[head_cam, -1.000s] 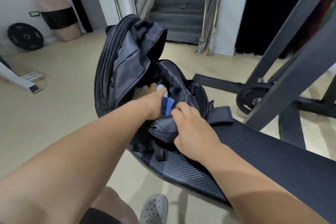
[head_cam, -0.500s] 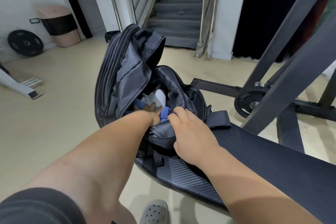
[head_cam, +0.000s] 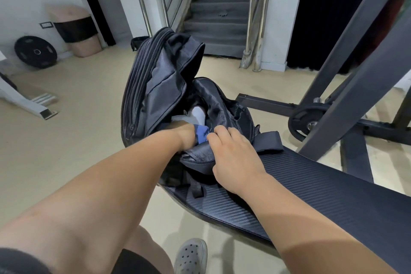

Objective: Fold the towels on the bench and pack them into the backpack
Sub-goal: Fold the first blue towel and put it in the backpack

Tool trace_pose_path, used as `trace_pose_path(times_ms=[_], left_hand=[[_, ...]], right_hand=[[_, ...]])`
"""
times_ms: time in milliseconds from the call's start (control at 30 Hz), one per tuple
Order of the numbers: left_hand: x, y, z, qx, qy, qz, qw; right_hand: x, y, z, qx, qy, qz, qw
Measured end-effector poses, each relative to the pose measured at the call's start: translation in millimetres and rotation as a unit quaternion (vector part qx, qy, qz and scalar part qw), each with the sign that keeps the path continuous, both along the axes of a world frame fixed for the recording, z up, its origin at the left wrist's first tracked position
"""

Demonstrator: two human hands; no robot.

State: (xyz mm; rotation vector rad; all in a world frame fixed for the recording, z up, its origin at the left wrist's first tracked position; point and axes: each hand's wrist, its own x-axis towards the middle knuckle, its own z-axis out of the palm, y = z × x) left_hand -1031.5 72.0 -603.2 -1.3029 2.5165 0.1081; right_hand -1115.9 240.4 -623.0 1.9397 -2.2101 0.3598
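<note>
Since the backpack sits at the end of the worktop with its main pocket unzipped and the flap peeled back to the left, the mouth faces the person and gives easy reach.

Right grip: fingers curled over the near lip of the mouth, pinching the fabric. My read is that it keeps the opening wide and braces the bag against the push.

Left grip: wrist-deep in the mouth, against the blue towel. The fingers are hidden, so I can't tell whether it clasps the towel or just presses it down.

The blue towel is at the top of the pocket, partly out of sight. The white towel lies deeper, just behind it. No loose towel shows on the worktop.

Judgement: packing is near done and this towel is being seated. Risk: the bag sits right at the worktop's end, so it could tip off if the right grip lets go.
</note>
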Motion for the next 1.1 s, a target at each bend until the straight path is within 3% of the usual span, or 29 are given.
trace_pose_path(times_ms=[233, 400, 600, 700, 767, 933, 1000, 1100], left_hand=[[9.5, 13.2, 3.9, 0.147, -0.13, -0.015, 0.98], [0.4, 14.6, -16.9, 0.116, -0.137, 0.009, 0.984], [6.1, 5.7, -16.1, 0.156, -0.119, 0.029, 0.98], [3.8, 16.3, 5.0, 0.129, -0.034, 0.044, 0.99], [1.9, 25.0, 19.2, 0.065, 0.073, 0.056, 0.994], [19.4, 72.9, 41.7, -0.084, 0.294, -0.012, 0.952], [20.5, 103.2, 46.7, -0.157, 0.293, -0.057, 0.942], [2.9, 140.0, 44.7, -0.181, 0.254, -0.131, 0.941]], right_hand=[[-2.9, 6.4, 4.7, 0.023, 0.001, 0.014, 1.0], [-5.6, 10.4, 3.0, 0.036, 0.016, 0.006, 0.999], [-5.2, 8.7, 5.5, 0.044, 0.013, 0.009, 0.999], [-5.9, 11.0, 7.4, 0.069, 0.0, 0.018, 0.997], [-7.6, 13.1, 9.0, 0.09, -0.006, 0.021, 0.996], [-12.2, 21.9, 16.6, 0.085, -0.041, 0.018, 0.995], [-19.0, 32.7, 19.3, 0.083, -0.069, 0.0, 0.994], [-38.3, 62.6, 21.1, 0.075, -0.096, -0.054, 0.991]])
